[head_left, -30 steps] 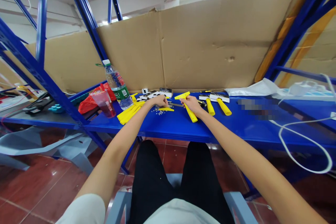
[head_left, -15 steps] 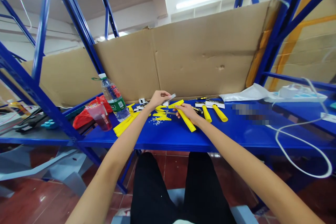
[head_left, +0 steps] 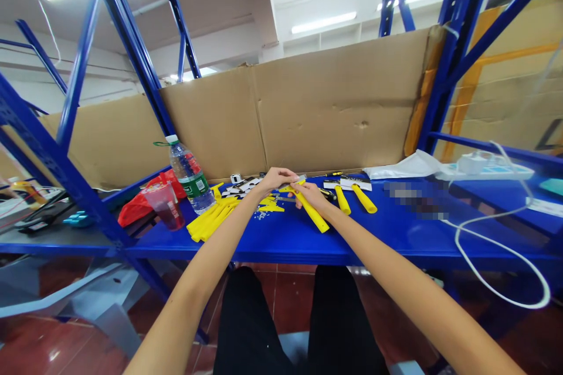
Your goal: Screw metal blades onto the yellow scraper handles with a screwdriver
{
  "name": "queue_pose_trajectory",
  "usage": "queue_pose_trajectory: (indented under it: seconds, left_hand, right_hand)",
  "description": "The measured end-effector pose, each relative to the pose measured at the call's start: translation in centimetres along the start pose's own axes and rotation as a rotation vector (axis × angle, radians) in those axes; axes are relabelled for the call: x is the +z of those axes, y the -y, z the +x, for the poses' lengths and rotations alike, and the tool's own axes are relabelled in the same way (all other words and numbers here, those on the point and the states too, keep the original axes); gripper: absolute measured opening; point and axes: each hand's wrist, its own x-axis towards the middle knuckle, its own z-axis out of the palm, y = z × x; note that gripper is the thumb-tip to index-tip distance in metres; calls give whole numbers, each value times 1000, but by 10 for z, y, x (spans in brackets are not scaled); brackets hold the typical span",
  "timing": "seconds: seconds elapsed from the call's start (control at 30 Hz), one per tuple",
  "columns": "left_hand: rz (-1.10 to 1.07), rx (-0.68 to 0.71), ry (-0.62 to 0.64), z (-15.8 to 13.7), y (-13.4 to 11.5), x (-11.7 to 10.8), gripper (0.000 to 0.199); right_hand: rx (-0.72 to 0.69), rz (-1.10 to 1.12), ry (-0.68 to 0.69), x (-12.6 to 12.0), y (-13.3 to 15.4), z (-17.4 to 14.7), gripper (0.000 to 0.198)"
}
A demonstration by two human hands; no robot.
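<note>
Well, our right hand [head_left: 311, 195] grips a yellow handle [head_left: 316, 218] above the counter [head_left: 272, 241]; our left hand [head_left: 280, 178] pinches a pale flat piece [head_left: 301, 178] at its far end.

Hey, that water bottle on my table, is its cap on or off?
On: the white cap sits over the neck of the water bottle. How tightly it is screwed, I cannot tell.

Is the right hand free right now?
No, the right hand is wrapped around a yellow handle, whose lower end sticks out toward the person.
</note>
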Motion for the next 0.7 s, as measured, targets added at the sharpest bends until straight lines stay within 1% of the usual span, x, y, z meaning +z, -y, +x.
queue_pose_trajectory:
  seconds: [0.13, 0.23, 0.3, 0.43, 0.57, 0.7]
  left_hand:
    - [70, 95, -34, -8, -1, -6, 56]
    - [155, 149, -63, -25, 5, -18, 59]
    - [229, 147, -1, -41, 13, -28, 54]
    - [384, 131, 189, -65, 33, -41, 40]
    - [486, 151, 285, -63, 48, -45, 26]
    - [539, 162, 309, -51, 56, -46, 15]
  right_hand:
    - [-81, -34, -60, 0, 6, -4, 53]
    - [-168, -36, -147, -1, 13, -10, 54]
    - [-222, -29, -212, -2, 17, -13, 55]
    - [-275, -10, -297, -1, 20, -14, 58]
    - [-273, 5, -315, -1, 17, -11, 58]
    - [-258, 7, -318, -4, 13, -9, 56]
